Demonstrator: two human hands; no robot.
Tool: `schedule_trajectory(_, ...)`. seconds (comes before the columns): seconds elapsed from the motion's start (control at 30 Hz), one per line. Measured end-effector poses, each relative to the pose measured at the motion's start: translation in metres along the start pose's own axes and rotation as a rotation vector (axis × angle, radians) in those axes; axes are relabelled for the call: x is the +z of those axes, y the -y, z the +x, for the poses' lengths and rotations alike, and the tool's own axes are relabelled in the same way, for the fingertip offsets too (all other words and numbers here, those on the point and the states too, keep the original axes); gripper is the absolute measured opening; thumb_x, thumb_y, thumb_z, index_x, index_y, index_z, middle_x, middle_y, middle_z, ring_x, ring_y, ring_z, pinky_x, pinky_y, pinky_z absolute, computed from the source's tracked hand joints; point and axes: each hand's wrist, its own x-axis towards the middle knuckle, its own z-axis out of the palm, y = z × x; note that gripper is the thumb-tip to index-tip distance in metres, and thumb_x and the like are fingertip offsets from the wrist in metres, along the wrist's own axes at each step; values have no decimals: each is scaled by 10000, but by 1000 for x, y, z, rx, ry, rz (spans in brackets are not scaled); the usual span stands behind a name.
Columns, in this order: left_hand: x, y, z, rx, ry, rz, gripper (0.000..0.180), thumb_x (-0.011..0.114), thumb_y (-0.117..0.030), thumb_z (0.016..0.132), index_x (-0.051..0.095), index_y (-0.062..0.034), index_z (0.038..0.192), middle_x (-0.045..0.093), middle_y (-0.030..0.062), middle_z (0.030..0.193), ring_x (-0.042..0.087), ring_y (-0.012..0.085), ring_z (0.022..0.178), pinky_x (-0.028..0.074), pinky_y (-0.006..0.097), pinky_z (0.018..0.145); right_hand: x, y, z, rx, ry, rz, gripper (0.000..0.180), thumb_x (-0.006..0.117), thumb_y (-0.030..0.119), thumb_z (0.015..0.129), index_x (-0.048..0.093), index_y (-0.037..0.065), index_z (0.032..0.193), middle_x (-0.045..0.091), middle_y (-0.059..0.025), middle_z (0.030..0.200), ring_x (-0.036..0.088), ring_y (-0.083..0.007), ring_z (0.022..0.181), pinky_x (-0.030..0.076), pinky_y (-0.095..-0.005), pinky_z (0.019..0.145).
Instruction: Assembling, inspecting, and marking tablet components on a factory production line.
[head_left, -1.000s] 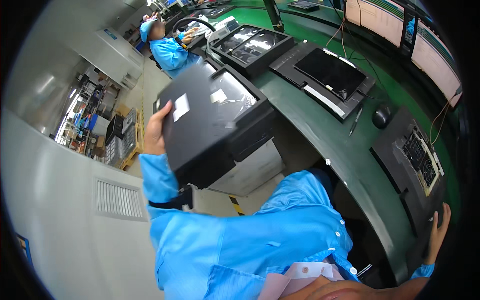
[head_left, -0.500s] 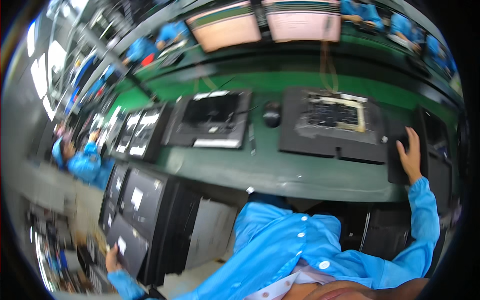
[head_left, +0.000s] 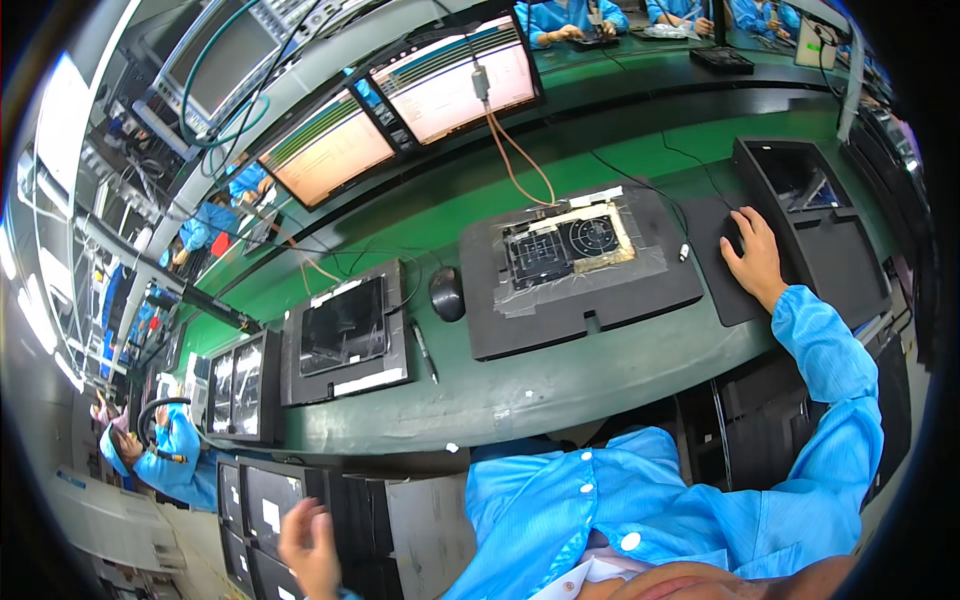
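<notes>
My right hand (head_left: 757,258) rests over a dark corded computer mouse (head_left: 733,234), mostly hidden under the fingers, on a black mouse pad (head_left: 722,290). My left hand (head_left: 312,548) is raised beside stacked black trays (head_left: 345,505) at the lower left, fingers apart and nothing in them. White-labelled dark flat panels (head_left: 268,500) lie in the top tray. Left of my right hand, a black foam fixture (head_left: 560,335) holds a cream-framed part (head_left: 600,240) with a round fan-like pattern. Farther left, a black-screened tablet-like device (head_left: 343,327) lies on another foam block (head_left: 293,370).
A black mouse (head_left: 447,293) and a pen (head_left: 425,352) lie between the fixtures. Two monitors (head_left: 455,80) stand behind, with cables (head_left: 510,150) hanging down. Divided black trays (head_left: 835,235) flank the bench's right end; another tray (head_left: 240,385) is at left. Co-workers in blue sit beyond.
My left hand has let go of a dark flat panel at the tray stack and moved right. My right hand has shifted onto the mouse. The whole view has turned.
</notes>
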Motion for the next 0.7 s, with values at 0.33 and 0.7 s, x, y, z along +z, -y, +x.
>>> schedule_trajectory(0.33,230,-100,16,424,595,-390,257,782,-67,861,713,17,1093,730,137,1005,718,241,932,553,324,849,-2,-1,-5,43,54,59,452,692,189,883,587,18,1289,513,-181,1403,517,-373,1293,441,-449,1075)
schedule_trajectory(0.7,328,-128,6,577,710,-443,86,735,-45,894,738,-19,976,646,58,776,555,110,606,417,258,535,-154,-87,85,285,236,-134,341,661,341,879,705,16,973,712,-183,926,680,-356,870,531,-431,777)
